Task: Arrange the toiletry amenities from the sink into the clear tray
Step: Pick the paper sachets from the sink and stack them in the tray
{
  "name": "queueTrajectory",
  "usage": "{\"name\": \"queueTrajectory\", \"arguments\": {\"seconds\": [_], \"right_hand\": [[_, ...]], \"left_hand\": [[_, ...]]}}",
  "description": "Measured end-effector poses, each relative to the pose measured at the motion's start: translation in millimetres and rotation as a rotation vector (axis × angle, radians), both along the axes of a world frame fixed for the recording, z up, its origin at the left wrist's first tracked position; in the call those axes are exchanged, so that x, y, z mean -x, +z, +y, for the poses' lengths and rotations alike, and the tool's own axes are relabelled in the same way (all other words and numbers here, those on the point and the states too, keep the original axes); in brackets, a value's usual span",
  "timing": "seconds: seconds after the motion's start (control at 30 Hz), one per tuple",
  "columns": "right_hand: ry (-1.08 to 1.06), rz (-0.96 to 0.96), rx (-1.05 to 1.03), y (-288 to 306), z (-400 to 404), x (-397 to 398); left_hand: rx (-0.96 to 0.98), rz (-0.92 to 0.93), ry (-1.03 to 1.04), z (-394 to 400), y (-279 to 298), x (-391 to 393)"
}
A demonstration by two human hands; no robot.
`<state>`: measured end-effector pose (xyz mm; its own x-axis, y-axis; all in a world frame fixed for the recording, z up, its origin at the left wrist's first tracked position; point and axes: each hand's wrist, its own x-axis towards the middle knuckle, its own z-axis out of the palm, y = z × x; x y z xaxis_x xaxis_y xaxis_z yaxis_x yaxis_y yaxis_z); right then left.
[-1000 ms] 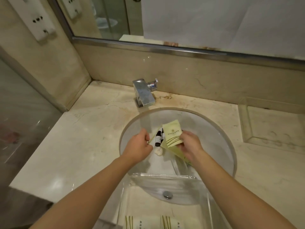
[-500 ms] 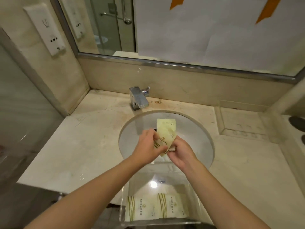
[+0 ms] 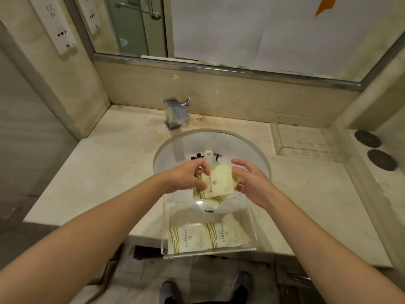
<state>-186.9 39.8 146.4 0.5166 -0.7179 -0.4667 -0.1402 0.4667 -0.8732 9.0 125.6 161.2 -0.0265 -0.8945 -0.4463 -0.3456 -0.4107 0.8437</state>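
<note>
I see the left hand (image 3: 186, 176) pinching a pale packet (image 3: 219, 183) above the sink (image 3: 252, 154). The right hand (image 3: 252, 183) is open beside it. Two packets (image 3: 208, 238) lie in the clear tray (image 3: 252, 227).

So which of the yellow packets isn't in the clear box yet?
The packet held in the left hand, the pale yellow packet above the sink. The other two packets lie flat, side by side, in the clear tray.

Glossy transparent plastic is seen in the tray (image 3: 252, 227); polished marble-like stone in the desk (image 3: 105, 163); mirror-bright metal in the faucet (image 3: 175, 113); matt paper in the packets (image 3: 219, 183).
</note>
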Motion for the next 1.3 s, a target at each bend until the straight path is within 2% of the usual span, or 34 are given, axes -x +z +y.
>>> {"name": "queueTrajectory", "arguments": {"seconds": [0.13, 0.3, 0.37, 0.43, 0.67, 0.77, 0.93, 1.13, 1.3], "right_hand": [[0.249, 0.252, 0.201, -8, 12, 3], [0.51, 0.573, 0.377, -20, 23, 13], [0.597, 0.648, 0.364, -25, 28, 18], [0.682, 0.717, 0.373, -34, 32, 20], [0.96, 1.004, 0.674, -51, 39, 10], [1.04, 0.998, 0.832, -53, 41, 3], [1.1, 0.925, 0.832, -62, 45, 2], [1.12, 0.923, 0.838, -64, 39, 5], [1.16, 0.916, 0.898, -70, 42, 4]], "left_hand": [[-0.069, -0.055, -0.098, 10, -18, 3], [-0.112, -0.335, -0.159, 28, -39, -3], [-0.158, -0.445, -0.233, 37, -49, -9], [-0.199, -0.471, -0.29, 45, -59, -11], [-0.233, -0.613, -0.522, 50, -68, 5], [-0.194, -0.725, -0.598, 50, -69, 9], [-0.143, -0.849, -0.65, 52, -70, 10], [-0.125, -0.797, -0.63, 57, -75, 10], [-0.123, -0.823, -0.685, 60, -78, 15]]}}
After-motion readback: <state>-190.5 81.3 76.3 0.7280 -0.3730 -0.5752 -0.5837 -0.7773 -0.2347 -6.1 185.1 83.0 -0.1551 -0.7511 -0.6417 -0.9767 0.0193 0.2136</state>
